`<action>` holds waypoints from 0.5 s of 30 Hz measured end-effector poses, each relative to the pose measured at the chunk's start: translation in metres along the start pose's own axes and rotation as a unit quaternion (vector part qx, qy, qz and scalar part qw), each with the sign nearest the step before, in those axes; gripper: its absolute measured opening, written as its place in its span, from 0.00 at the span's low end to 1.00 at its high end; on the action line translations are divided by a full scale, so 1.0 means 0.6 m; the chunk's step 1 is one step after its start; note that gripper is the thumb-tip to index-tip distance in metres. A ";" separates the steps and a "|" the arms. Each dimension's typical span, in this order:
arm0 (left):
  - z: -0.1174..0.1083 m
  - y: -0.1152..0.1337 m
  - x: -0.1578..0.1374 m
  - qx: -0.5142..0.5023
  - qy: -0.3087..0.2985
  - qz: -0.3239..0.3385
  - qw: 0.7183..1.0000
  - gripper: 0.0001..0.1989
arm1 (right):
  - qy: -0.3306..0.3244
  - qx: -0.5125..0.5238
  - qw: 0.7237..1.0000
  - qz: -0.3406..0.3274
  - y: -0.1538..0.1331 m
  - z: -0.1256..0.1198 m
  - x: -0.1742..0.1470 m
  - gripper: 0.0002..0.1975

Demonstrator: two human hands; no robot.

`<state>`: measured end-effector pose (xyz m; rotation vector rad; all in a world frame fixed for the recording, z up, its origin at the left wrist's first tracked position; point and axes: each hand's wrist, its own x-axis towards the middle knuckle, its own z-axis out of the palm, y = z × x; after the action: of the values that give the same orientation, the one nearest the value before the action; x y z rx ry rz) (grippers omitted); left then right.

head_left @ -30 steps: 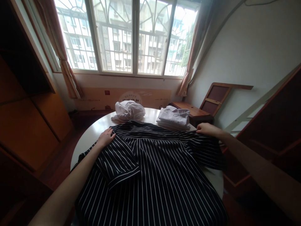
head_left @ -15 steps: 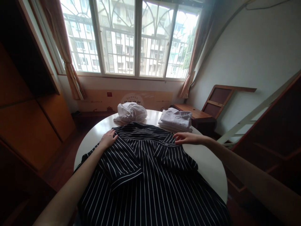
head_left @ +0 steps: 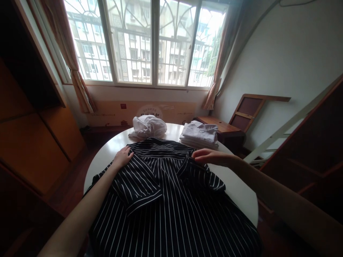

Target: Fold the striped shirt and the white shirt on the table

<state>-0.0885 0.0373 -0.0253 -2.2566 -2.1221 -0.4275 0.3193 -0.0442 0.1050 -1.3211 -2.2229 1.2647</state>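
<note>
A black shirt with white stripes (head_left: 174, 210) lies spread on the round white table (head_left: 103, 153), its back facing up and its collar end away from me. The left sleeve (head_left: 139, 185) is folded inward across the back. My left hand (head_left: 123, 157) rests on the left shoulder with its fingers laid out. At the opposite shoulder, my right hand (head_left: 210, 157) pinches the right sleeve (head_left: 199, 175) and raises part of it in a bunch. The fingertips are partly hidden by the cloth.
Beyond the collar sit a crumpled white cloth (head_left: 148, 126) and a stack of folded white shirts (head_left: 199, 132). A wooden chair (head_left: 245, 114) stands behind at the right, near a white ladder-like frame (head_left: 278, 132). An orange cabinet (head_left: 57, 135) is at the left.
My right hand has moved slightly left and taken hold of the right sleeve, which lay flat before and is now lifted and bunched. My left hand has stayed on the shoulder.
</note>
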 end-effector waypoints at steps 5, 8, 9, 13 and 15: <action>0.001 0.000 -0.002 0.004 0.005 0.002 1.000 0.26 | 0.012 0.049 0.998 -0.047 -0.005 0.001 -0.006 0.24; -0.003 0.002 -0.004 0.001 0.055 0.022 0.998 0.24 | 0.016 -0.011 0.999 -0.029 0.031 0.006 -0.013 0.23; -0.006 0.005 -0.006 -0.005 0.083 0.035 0.996 0.23 | 0.018 -0.026 0.999 -0.026 0.043 0.007 -0.020 0.23; -0.030 0.040 -0.028 -0.072 0.143 0.134 0.978 0.20 | 0.040 -0.095 0.995 -0.003 0.080 0.009 -0.071 0.23; -0.050 0.077 -0.059 -0.125 0.100 0.223 0.962 0.21 | 0.044 -0.143 0.988 0.022 0.094 0.011 -0.103 0.25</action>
<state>-0.0505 -0.0069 0.0041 -2.5896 -1.4755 -0.8914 0.3822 -0.0865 0.0690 -1.5008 -2.3896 0.9037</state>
